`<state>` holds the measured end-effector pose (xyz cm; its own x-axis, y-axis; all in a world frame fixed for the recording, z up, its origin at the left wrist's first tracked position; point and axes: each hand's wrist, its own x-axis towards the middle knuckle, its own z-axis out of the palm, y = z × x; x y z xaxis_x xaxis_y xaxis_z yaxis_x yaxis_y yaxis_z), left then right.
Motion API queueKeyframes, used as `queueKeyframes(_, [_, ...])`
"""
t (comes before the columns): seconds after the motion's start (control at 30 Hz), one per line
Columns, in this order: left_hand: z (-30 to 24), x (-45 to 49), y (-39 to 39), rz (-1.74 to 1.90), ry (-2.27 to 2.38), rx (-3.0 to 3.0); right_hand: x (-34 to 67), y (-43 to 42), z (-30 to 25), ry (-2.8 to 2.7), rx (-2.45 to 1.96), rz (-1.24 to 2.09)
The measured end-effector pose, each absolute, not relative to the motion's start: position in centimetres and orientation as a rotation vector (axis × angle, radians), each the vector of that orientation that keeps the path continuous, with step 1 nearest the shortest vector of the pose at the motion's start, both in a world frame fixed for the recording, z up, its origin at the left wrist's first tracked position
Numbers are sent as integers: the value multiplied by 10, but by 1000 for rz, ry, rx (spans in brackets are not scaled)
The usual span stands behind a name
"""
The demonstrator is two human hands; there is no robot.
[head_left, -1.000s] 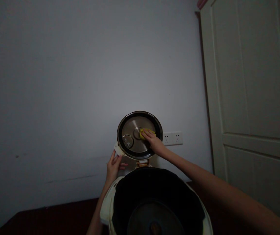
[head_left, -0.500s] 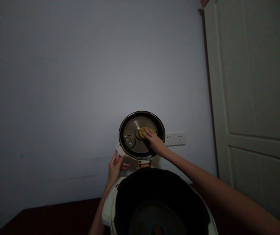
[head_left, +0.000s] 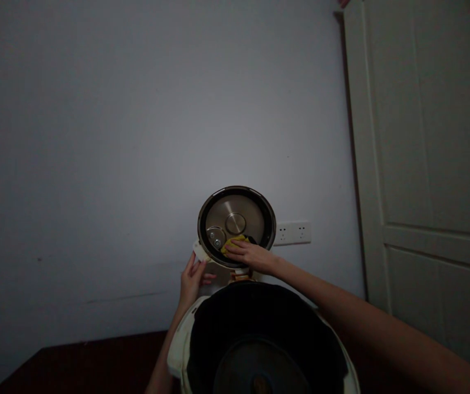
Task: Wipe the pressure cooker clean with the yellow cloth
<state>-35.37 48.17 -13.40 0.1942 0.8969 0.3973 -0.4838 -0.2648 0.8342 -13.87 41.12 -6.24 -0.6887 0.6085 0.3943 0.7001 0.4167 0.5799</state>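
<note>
A pressure cooker lid (head_left: 255,213) stands raised on its hinge, its round metal inside facing me. My left hand (head_left: 192,278) grips the white tab on the lid's lower left edge with thumb and fingers. A yellow cloth (head_left: 230,244) is under the fingers of my right hand (head_left: 255,256), which presses it against the lower part of the lid's inner face, beside the small round valve fittings. Below the lid, the white cooker body (head_left: 181,342) stands open, its dark inside showing a round plate at the bottom. No inner pot is visible in it.
The cooker is on a dark red-brown table (head_left: 95,361) against a pale wall (head_left: 136,137). A white double socket (head_left: 292,232) is on the wall just right of the lid. At the right stands a pale panelled door (head_left: 423,164).
My right hand has moved the cloth down and left, from the middle of the lid's inner face to its lower edge. My left hand keeps its hold on the tab.
</note>
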Motion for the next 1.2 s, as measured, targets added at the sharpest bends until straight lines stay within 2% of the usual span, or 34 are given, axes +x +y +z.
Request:
queueKeyframes(0.17, [-133, -355, 479, 1435, 482, 1257, -120, 399, -48, -2630, -1244, -1133])
queueKeyframes(0.53, [-131, -356, 476, 1430, 504, 1261, -102, 405, -48, -2064, -1361, -1263])
queueKeyframes(0.67, [-131, -357, 474, 1418, 490, 1236, -110, 420, -26, -1926, -1314, -1212])
queueKeyframes(0.83, [-130, -356, 474, 1425, 485, 1237, -138, 438, 7, -1995, -1208, -1149])
queueKeyframes(1.07, [-132, -354, 477, 1420, 529, 1209, -180, 454, -6, -2340, -1040, -1357])
queueKeyframes(1.2, [-131, -353, 477, 1415, 529, 1199, -174, 452, 7, -2321, -1103, -1426])
